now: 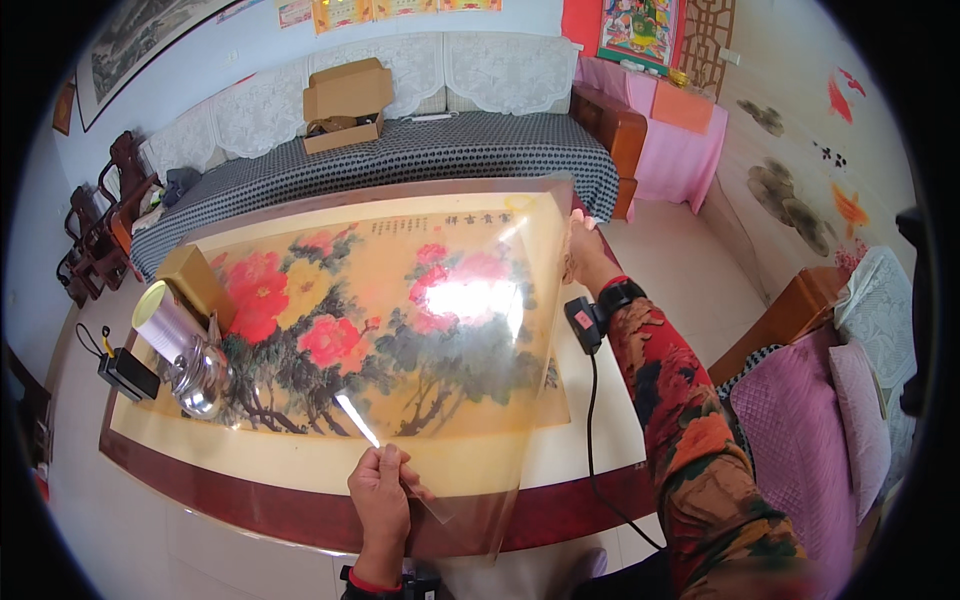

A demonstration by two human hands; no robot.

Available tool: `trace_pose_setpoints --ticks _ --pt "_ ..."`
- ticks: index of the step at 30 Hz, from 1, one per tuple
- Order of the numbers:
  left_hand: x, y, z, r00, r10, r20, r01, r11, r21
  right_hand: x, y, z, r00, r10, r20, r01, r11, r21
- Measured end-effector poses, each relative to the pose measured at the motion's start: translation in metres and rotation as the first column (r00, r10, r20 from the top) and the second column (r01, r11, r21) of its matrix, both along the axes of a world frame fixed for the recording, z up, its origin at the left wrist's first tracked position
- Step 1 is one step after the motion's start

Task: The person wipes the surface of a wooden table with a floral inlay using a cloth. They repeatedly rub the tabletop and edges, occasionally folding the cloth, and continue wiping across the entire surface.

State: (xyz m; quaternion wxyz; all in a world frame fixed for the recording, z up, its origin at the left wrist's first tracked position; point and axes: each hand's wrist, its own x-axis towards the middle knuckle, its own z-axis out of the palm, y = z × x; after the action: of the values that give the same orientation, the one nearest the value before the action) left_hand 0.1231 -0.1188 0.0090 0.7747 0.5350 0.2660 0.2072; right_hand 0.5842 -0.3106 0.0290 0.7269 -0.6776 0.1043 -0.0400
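Note:
A clear plastic sheet point(480, 465) covers a table with a peony painting point(330, 341) under it. The sheet's right end is lifted and bent, with bright glare across it. My left hand point(382, 487) pinches the sheet's near edge between thumb and fingers. At the sheet's right edge, towards the far corner, my right hand point(581, 247) grips it; the fingers are partly hidden. Bare cream surface and dark red table border point(577, 495) show beyond the lifted end. Towards the left of the sheet stand a shiny metal teapot point(199, 379), a cylindrical canister point(166, 321) and a gold box point(196, 289).
A black boxy device point(127, 373) with a cable sits at the table's left edge. Behind is a long sofa point(450, 142) bearing an open cardboard box point(345, 109). A pink-covered seat point(795, 420) stands at right. A black cable point(591, 442) hangs from my right wrist.

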Motion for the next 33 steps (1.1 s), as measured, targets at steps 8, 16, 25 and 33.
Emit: trace_pose_setpoints --ticks 8,16,25,33 --pt "0.004 -0.003 -0.003 0.999 0.0 0.032 -0.001 0.999 0.049 -0.106 0.009 0.008 0.981 0.193 -0.029 -0.195 0.976 -0.094" --pt "0.006 -0.021 -0.009 0.994 -0.025 0.11 0.019 0.998 0.058 -0.338 0.007 -0.014 0.877 0.221 0.427 -0.027 0.909 -0.416" --pt "0.006 -0.065 0.016 0.975 -0.135 0.175 0.1 0.976 0.194 -0.477 -0.046 0.002 0.482 0.677 0.557 0.124 0.576 -0.808" --pt "-0.006 -0.155 0.029 0.808 -0.541 0.233 0.162 0.585 0.795 -0.483 -0.171 0.047 0.619 0.383 0.685 0.066 0.844 -0.532"
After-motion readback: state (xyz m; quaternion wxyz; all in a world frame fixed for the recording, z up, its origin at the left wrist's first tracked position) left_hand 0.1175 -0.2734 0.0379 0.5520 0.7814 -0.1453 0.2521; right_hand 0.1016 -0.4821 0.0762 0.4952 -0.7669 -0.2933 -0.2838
